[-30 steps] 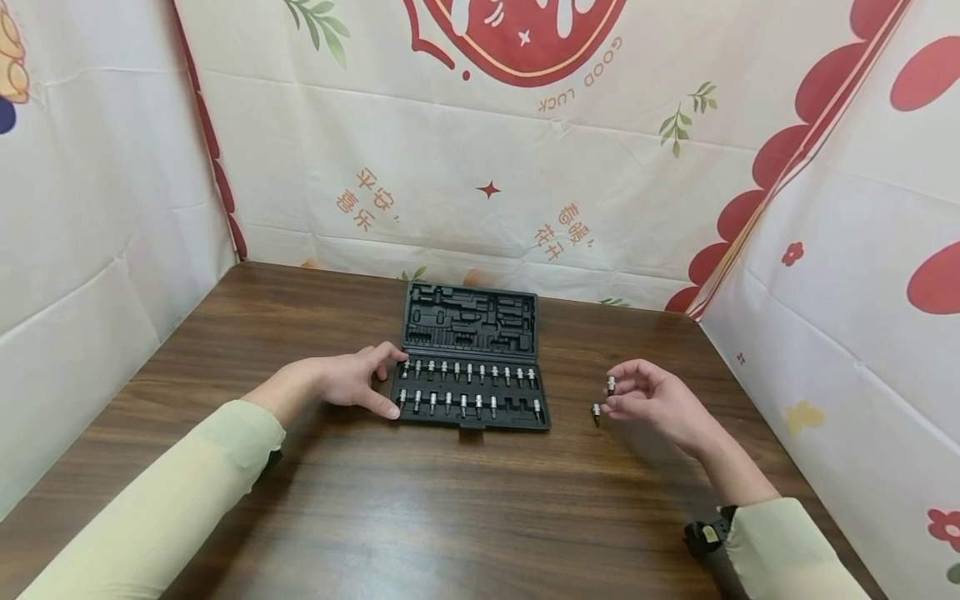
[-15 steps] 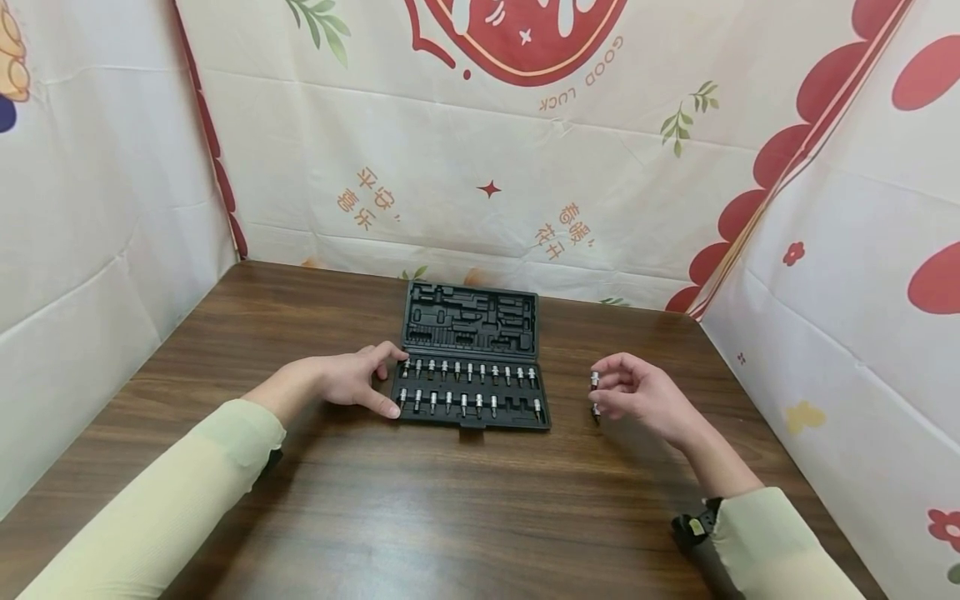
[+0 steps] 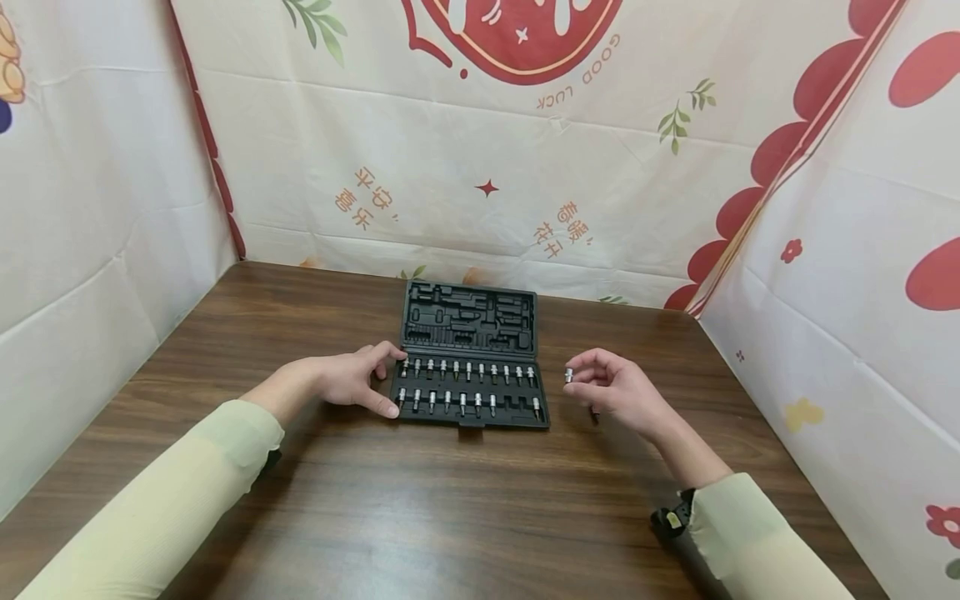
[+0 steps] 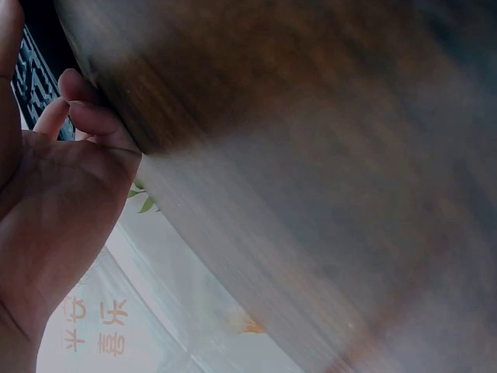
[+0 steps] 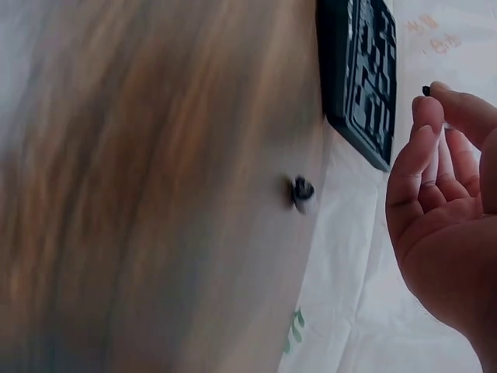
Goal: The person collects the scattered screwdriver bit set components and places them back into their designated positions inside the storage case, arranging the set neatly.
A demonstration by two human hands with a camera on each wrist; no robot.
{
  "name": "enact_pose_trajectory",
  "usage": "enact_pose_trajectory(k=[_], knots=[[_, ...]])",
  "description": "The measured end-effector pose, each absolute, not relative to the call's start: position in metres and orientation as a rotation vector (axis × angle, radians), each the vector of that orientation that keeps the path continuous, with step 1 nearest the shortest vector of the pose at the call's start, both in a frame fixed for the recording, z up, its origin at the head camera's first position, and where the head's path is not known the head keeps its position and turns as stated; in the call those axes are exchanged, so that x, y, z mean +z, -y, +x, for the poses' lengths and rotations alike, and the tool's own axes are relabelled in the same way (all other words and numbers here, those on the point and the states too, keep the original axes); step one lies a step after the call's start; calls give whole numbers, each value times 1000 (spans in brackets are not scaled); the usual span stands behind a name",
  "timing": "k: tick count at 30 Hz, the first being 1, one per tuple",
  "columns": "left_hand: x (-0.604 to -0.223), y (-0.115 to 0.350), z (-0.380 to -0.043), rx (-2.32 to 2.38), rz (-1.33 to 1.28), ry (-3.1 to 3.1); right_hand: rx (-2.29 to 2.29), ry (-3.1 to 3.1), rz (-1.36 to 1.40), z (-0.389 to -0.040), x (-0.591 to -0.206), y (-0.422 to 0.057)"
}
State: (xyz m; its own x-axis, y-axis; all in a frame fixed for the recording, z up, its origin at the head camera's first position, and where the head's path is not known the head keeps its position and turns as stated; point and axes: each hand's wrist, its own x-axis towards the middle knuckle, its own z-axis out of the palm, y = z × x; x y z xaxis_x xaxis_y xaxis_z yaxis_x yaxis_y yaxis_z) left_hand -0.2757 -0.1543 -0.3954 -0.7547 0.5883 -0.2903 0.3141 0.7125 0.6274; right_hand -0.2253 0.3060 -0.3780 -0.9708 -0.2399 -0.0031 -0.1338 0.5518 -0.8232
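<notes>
Thumb and fingertips of my left hand rest against the left edge of an open black bit socket case. Several silver bit sockets stand in two rows in its lower half, and vacant slots show near the right end of the front row. To the right of the case, above the table, my right hand pinches a small silver bit socket between thumb and fingertips. In the right wrist view only its dark end shows. Another bit socket is on the table, mostly hidden behind the right hand in the head view.
The case's molded lid leans back, holding no tools that I can see. A brown wood-grain table carries everything. Printed white cloth encloses the back and both sides.
The right hand has moved left toward the case, carrying the pinched bit socket, and has passed over the one on the table. My left hand and the case have stayed put.
</notes>
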Motion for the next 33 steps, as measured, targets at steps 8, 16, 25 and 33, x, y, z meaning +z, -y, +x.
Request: enact_pose_trajectory(k=[8,16,25,33], knots=[[-395,155,-275,777,685,-2436,-1411,-2624,-348,-230,-384,-288],[-396,154,-275,776,678,-2439,-1358,-2616,-373,-231,-382,-274],[-397,155,-276,776,682,-2436,-1339,-2573,-364,-235,-384,-259],[-398,155,-277,781,692,-2440,-1266,-2605,-413,-237,-387,-249]])
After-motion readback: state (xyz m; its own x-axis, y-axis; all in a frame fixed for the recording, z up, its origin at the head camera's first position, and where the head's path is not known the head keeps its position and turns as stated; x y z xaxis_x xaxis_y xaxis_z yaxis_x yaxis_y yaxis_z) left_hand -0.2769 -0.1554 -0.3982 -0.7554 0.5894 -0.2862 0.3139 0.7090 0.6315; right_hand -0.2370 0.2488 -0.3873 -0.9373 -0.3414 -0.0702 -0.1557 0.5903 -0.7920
